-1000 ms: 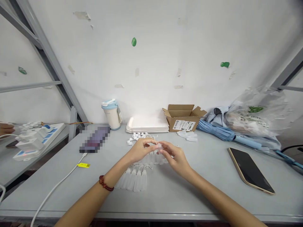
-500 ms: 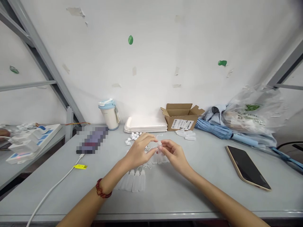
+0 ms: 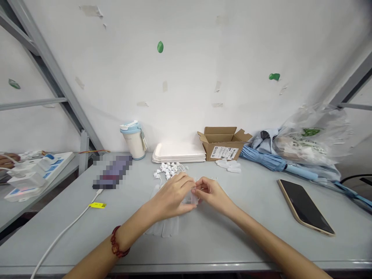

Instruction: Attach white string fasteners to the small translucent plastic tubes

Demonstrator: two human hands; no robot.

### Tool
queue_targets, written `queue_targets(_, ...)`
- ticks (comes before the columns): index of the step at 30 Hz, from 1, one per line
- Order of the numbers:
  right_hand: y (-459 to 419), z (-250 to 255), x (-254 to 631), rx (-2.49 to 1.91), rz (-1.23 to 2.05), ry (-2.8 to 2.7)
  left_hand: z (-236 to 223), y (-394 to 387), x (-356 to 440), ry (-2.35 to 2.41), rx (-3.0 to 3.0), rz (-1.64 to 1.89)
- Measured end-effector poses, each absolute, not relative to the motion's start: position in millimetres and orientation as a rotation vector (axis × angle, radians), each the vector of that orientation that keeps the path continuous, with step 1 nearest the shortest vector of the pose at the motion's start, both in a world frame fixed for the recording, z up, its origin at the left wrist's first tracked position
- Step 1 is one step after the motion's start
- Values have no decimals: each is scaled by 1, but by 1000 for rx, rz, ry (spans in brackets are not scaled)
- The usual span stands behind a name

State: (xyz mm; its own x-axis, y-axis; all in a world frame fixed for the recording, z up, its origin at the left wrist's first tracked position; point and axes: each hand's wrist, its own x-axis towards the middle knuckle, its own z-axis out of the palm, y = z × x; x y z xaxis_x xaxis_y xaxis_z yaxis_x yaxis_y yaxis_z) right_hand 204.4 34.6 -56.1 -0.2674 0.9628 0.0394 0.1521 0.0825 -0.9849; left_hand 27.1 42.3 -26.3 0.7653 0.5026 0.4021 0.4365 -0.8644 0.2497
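A small translucent plastic bottle [image 3: 194,198] is between my two hands, its top covered by fingers. My left hand [image 3: 176,193] curls around it from the left, fingertips at the upper end and thumb near the lower end. From the other side my right hand [image 3: 213,195] pinches it between thumb and bent fingers. Several more translucent bottles [image 3: 170,228] lie side by side below my left wrist, partly hidden by it. Just beyond my left hand is a loose pile of small white caps [image 3: 171,168].
Behind stand a white-and-blue tumbler [image 3: 135,143], a stack of white trays [image 3: 180,152] and an open cardboard box [image 3: 223,145]. A few translucent pieces [image 3: 229,166] lie before the box. At right are a blue umbrella [image 3: 267,159] and phone [image 3: 305,207]. Another person's hand [image 3: 8,161] shows far left.
My left hand has dropped and turned over, its thumb now lower by the bottle. My right fingers have moved slightly down with the bottle. More of the cap pile shows.
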Motion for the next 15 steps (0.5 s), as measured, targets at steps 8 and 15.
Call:
queue_targets(8, 15, -50, 202, -1140, 1534, -1945, -33, 8, 0, 733, 2616, 474)
queue_targets(15, 13, -55, 199, -1150, 1528, -2091, -33, 2, -5, 778, 2585, 378)
